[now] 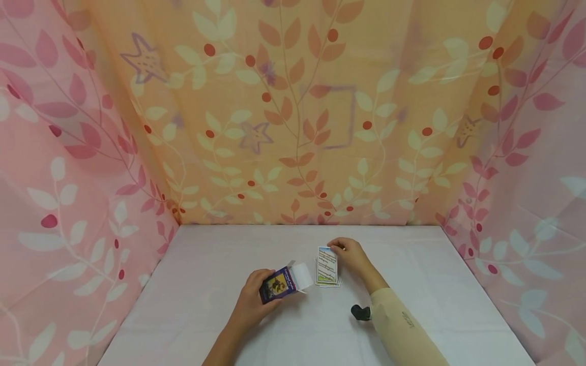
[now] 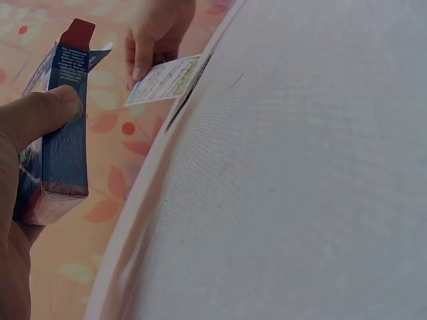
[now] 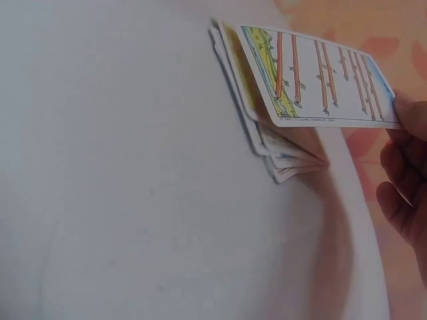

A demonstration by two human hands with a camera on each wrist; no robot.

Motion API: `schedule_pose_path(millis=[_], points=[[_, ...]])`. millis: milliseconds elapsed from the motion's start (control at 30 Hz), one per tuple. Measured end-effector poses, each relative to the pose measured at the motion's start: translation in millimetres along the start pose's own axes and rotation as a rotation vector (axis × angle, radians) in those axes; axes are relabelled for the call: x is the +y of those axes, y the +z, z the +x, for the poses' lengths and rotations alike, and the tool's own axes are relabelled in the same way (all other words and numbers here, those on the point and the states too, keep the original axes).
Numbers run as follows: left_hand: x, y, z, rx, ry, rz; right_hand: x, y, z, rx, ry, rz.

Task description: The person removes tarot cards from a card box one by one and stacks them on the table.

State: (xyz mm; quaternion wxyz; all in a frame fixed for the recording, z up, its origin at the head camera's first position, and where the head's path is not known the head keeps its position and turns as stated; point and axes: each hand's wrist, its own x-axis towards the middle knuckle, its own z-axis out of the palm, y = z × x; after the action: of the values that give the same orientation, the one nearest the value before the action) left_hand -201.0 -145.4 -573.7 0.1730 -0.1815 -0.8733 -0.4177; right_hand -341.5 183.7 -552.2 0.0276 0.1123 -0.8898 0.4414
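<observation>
My left hand (image 1: 257, 300) grips a small dark blue card box (image 1: 277, 284), its thumb along one narrow side in the left wrist view. The box's white flap (image 1: 302, 276) stands open toward the right. My right hand (image 1: 351, 254) pinches a card (image 1: 327, 264) at its far end, between thumb and fingers. In the right wrist view the card (image 3: 320, 80), printed with brown branch-like bars, tilts up over a loose stack of cards (image 3: 250, 127). That stack lies on the white table, its edges uneven.
A white cloth covers the table (image 1: 206, 335). Flowered curtains (image 1: 293, 127) stand along the back and both sides. A black camera piece (image 1: 360, 312) sticks out from the beige right sleeve (image 1: 403, 325), close over the table.
</observation>
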Motion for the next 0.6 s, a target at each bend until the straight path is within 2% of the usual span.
schedule_pose_path(millis=[300,600], points=[[-0.5,1.3,-1.2,0.008,-0.019,-0.03,14,9,0.7,-0.004,0.095,0.083],[1.0,0.3,0.0,-0.001,-0.028,-0.024,20,16,4.1,-0.003,0.078,0.052]])
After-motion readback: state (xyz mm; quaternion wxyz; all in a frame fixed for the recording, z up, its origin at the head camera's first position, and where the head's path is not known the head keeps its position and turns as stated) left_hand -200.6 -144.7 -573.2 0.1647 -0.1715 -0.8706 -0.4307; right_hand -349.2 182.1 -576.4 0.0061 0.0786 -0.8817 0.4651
